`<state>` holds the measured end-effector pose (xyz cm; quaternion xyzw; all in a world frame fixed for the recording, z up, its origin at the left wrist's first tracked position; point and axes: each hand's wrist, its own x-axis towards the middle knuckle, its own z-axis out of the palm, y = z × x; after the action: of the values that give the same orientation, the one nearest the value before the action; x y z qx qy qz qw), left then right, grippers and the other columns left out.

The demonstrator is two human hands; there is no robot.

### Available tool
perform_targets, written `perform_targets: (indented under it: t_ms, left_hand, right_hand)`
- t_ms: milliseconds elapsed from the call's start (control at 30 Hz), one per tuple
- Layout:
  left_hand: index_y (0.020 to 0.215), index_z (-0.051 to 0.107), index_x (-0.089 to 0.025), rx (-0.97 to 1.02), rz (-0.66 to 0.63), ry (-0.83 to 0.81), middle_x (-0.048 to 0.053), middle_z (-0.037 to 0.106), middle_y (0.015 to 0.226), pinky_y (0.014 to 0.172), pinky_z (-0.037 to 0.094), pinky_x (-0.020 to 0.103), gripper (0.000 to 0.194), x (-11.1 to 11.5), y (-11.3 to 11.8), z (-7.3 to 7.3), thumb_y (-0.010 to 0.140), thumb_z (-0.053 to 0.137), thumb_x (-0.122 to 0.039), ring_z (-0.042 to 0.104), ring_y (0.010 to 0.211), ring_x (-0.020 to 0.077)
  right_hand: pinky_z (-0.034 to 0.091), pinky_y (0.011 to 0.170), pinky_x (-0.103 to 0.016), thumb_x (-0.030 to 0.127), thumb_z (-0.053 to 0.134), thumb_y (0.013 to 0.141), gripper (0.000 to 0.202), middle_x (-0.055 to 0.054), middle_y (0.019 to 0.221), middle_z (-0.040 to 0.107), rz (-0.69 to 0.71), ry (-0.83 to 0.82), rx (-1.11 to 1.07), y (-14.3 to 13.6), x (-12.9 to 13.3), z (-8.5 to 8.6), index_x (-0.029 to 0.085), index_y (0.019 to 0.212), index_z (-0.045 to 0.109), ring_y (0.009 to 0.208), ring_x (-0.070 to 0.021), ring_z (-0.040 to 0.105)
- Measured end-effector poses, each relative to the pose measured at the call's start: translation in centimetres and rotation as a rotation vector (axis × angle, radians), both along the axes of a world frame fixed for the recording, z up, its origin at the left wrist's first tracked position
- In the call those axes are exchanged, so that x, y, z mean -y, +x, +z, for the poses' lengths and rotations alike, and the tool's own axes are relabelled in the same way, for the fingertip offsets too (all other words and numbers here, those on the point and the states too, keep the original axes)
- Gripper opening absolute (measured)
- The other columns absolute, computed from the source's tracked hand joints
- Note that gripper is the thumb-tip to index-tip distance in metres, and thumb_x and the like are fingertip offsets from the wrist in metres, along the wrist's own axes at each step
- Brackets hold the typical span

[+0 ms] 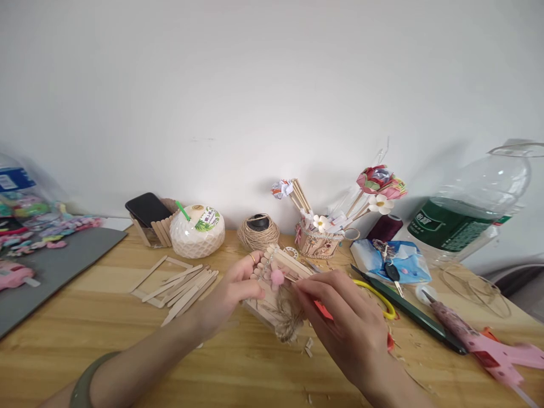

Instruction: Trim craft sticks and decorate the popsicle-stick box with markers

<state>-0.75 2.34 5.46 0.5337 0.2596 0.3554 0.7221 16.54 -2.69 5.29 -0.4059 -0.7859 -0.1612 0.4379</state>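
Nearest the camera, the forearms come in from either side, the left one wearing an olive bangle (87,371). Between the fingers of both hands lies a craft-stick piece (266,309), tilted above the wooden tabletop (238,365). The left hand (236,285) grips its left edge, thumb laid over the face and the other fingers beyond the edge, apparently to keep it steady and turned toward the wearer's eyes. The right hand (351,311) has its thumb and fingertips drawn together at the face; whether they pinch something thin cannot be told. A pink pom-pom (277,277) sits between the two sets of fingertips, and a jute bow (289,320) hangs just below the right ones, left uncovered by the left thumb.

Left of the left fingers, loose craft sticks (193,292) lie in a heap, probably put there to be within easy reach. Beyond the fingertips stand a ball of jute twine (250,241) and a craft-stick flower holder (321,246). Right of the right fingers, a yellow handle (389,306) shows partly behind the hand; farther right rests a pink glue gun (482,343), its nozzle pointing away from the wearer, perhaps for safety.
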Motion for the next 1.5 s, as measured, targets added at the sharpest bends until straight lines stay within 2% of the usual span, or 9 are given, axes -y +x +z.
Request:
perform_targets:
  t_ms: [133, 400, 533, 667, 833, 1000, 1333, 1433, 1500]
  left_hand:
    - [0.090, 0.055, -0.018, 0.015, -0.011, 0.012, 0.002, 0.064, 0.088, 0.076, 0.041, 0.028, 0.028, 0.0, 0.0, -0.1, 0.064, 0.050, -0.010, 0.056, 0.086, 0.0192]
    - [0.094, 0.052, -0.019, -0.015, -0.026, 0.004, 0.000, 0.059, 0.087, 0.074, 0.041, 0.027, 0.035, 0.4, 0.1, 0.0, 0.061, 0.050, -0.008, 0.053, 0.083, 0.0170]
    - [0.091, 0.053, -0.017, -0.033, -0.060, -0.012, 0.001, 0.059, 0.084, 0.071, 0.041, 0.027, 0.032, 0.6, 0.3, 0.1, 0.060, 0.051, -0.010, 0.053, 0.081, 0.0170]
    - [0.096, 0.053, -0.016, -0.018, -0.078, -0.019, 0.002, 0.062, 0.086, 0.074, 0.041, 0.027, 0.035, 0.6, 0.3, 0.0, 0.061, 0.051, -0.011, 0.055, 0.084, 0.0183]
    - [0.093, 0.056, -0.016, -0.028, -0.029, 0.002, 0.001, 0.063, 0.083, 0.076, 0.040, 0.026, 0.032, 0.5, 0.1, 0.1, 0.062, 0.051, -0.010, 0.055, 0.086, 0.0177]
    - [0.097, 0.055, -0.016, -0.019, 0.012, -0.019, 0.002, 0.065, 0.091, 0.074, 0.041, 0.026, 0.033, 0.2, 0.0, -0.1, 0.065, 0.050, -0.011, 0.057, 0.086, 0.0183]
    - [0.103, 0.056, -0.016, 0.029, 0.114, -0.057, 0.003, 0.065, 0.097, 0.074, 0.043, 0.026, 0.039, -0.6, -0.3, -0.5, 0.066, 0.048, -0.007, 0.058, 0.088, 0.0176]
    - [0.104, 0.056, -0.017, 0.026, 0.122, -0.054, 0.002, 0.065, 0.095, 0.074, 0.042, 0.025, 0.040, -0.8, -0.4, -0.6, 0.066, 0.048, -0.007, 0.058, 0.088, 0.0170]
    - [0.103, 0.057, -0.017, 0.019, 0.142, -0.039, 0.001, 0.065, 0.094, 0.074, 0.042, 0.024, 0.039, -1.0, -0.5, -0.6, 0.066, 0.048, -0.007, 0.057, 0.087, 0.0162]
  right_hand:
    - [0.048, 0.053, -0.026, 0.005, 0.055, 0.082, 0.012, -0.004, 0.068, 0.064, -0.001, 0.029, 0.036, 0.1, 0.0, -0.6, 0.017, 0.083, 0.060, 0.060, -0.0153, 0.059]
    - [0.047, 0.053, -0.028, 0.004, 0.057, 0.081, 0.015, -0.005, 0.070, 0.064, -0.029, 0.054, 0.139, 0.5, 0.1, -1.5, 0.015, 0.091, 0.058, 0.060, -0.0160, 0.056]
    - [0.047, 0.055, -0.028, 0.006, 0.060, 0.080, 0.016, -0.005, 0.072, 0.065, -0.072, 0.089, 0.148, 1.0, 0.0, -1.2, 0.016, 0.092, 0.059, 0.062, -0.0165, 0.058]
    - [0.048, 0.059, -0.026, 0.008, 0.062, 0.078, 0.014, -0.002, 0.072, 0.065, -0.167, 0.131, -0.198, 1.7, -0.5, 0.1, 0.021, 0.081, 0.060, 0.065, -0.0146, 0.060]
    - [0.045, 0.053, -0.021, 0.025, 0.067, 0.077, 0.007, 0.003, 0.068, 0.062, -0.064, -0.096, -0.949, 3.4, -1.9, 1.3, 0.021, 0.078, 0.061, 0.058, -0.0100, 0.056]
    - [0.043, 0.052, -0.018, 0.030, 0.073, 0.068, 0.020, 0.004, 0.064, 0.064, 0.030, -0.229, -1.230, 5.7, -3.6, 1.3, 0.020, 0.081, 0.061, 0.056, -0.0086, 0.055]
    - [0.045, 0.059, -0.021, 0.032, 0.078, 0.062, 0.026, 0.001, 0.075, 0.066, -0.006, -0.388, -1.190, 6.1, -4.2, 0.5, 0.020, 0.083, 0.067, 0.063, -0.0098, 0.056]
    - [0.043, 0.055, -0.023, 0.038, 0.072, 0.067, 0.024, 0.000, 0.068, 0.065, -0.010, -0.623, -0.945, 6.2, -4.1, 0.7, 0.018, 0.078, 0.068, 0.058, -0.0120, 0.055]
    - [0.039, 0.052, -0.023, 0.039, 0.066, 0.072, 0.022, 0.000, 0.061, 0.062, -0.002, -0.852, -0.650, 6.3, -3.9, 0.9, 0.017, 0.072, 0.067, 0.054, -0.0117, 0.051]
